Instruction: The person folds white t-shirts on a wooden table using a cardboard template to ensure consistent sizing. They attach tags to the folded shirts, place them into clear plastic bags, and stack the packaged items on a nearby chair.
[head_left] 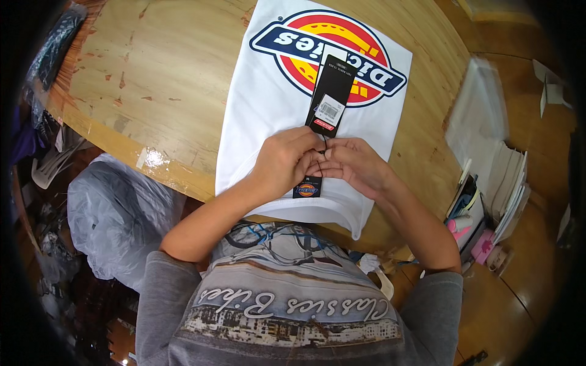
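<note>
A white T-shirt [250, 128] lies folded on the wooden table, its collar toward me and a big red, yellow and navy printed emblem at the far end. On top of it rests a black hang tag [334, 85] with a white barcode sticker, tied to a thin black cord. My left hand [285, 160] pinches the cord just below the tag. Close against it, my right hand [354, 163] has its thumb and forefinger closed on the same cord. A black neck label [307, 188] shows below the fingers, inside the collar. The fingers partly hide the cord.
The curved wooden table [165, 73] extends left and far. A pale plastic bag [116, 210] bulges beside its left edge. Plastic-wrapped goods [52, 55] sit far left. To the right stand upright books or papers [510, 189], a pink item [482, 244] and a clear plastic sheet [478, 110].
</note>
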A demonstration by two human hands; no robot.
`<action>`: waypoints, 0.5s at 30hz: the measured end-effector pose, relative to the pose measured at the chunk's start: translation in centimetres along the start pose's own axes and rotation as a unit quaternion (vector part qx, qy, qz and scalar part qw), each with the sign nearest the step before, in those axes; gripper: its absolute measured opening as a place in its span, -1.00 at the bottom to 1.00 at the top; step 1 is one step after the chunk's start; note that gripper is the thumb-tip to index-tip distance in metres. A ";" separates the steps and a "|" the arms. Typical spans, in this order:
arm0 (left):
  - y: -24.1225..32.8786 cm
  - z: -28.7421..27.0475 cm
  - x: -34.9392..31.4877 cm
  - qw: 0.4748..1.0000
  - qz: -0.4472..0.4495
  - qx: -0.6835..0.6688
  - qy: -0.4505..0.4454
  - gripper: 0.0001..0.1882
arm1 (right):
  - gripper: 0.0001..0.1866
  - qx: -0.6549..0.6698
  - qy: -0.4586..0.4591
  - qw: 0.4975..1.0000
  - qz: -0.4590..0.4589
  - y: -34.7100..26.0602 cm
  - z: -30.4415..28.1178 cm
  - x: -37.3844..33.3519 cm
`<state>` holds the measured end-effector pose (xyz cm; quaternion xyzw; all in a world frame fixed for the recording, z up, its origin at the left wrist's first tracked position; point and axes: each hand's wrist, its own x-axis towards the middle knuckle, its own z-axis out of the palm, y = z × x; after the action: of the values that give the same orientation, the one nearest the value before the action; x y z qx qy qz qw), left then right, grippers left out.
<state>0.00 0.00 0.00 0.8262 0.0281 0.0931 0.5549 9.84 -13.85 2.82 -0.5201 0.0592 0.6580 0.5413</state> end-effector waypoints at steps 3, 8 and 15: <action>0.4 0.1 0.1 0.995 -0.075 -0.066 0.015 -0.92 | -0.68 -0.003 0.027 1.000 0.012 -0.4 0.1 -0.4; 0.4 -0.1 0.4 0.956 -0.228 -0.181 -0.023 -0.87 | -0.69 -0.154 0.153 0.959 -0.180 1.2 0.4 -1.4; 0.5 -0.9 1.7 0.931 -0.284 -0.223 -0.044 -0.89 | -0.51 -0.382 0.189 0.822 -0.379 1.9 2.0 -0.8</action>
<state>1.43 0.89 1.03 0.6417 0.2161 -0.1008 0.7289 7.04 -13.92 3.40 -0.7806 -0.2972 0.2603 0.4844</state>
